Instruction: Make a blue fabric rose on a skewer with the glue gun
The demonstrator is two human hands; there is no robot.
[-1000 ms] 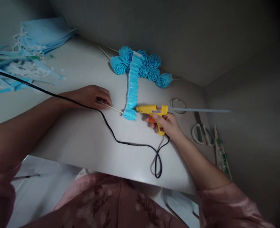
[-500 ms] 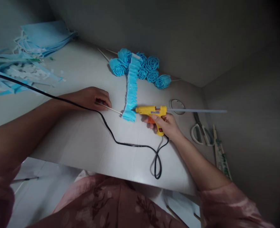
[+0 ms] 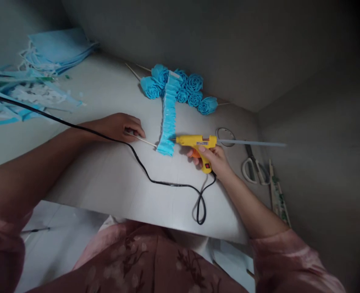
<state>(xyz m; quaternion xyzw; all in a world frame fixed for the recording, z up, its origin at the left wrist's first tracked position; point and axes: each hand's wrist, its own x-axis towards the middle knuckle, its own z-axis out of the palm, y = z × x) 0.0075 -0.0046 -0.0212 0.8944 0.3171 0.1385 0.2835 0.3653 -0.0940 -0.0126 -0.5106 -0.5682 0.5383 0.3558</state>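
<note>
My right hand (image 3: 212, 158) grips a yellow hot glue gun (image 3: 195, 141), a finger at its orange trigger. The gun's dark nozzle is at the lower part of a pleated blue strip (image 3: 169, 114), which lies lengthwise on the table. A long clear glue stick (image 3: 253, 143) juts from the gun's back end. In my left hand (image 3: 121, 127) is a thin wooden stick (image 3: 146, 141), held by closed fingers. The stick's tip touches the strip's near left corner. Behind, the strip's far end overlaps a cluster of blue rolled flowers (image 3: 194, 82) on sticks.
A black cord (image 3: 137, 158) runs from the left over my left forearm to the gun. Scissors (image 3: 255, 167) and a roll of tape (image 3: 225, 136) lie right. Blue face masks (image 3: 59, 47) are stacked back left, beside cut scraps (image 3: 30, 93). Walls border the table.
The glue gun's nozzle has shifted very slightly along the strip and the gun has tilted a little. My left hand and the stick are nearly still. The whole view has moved slightly.
</note>
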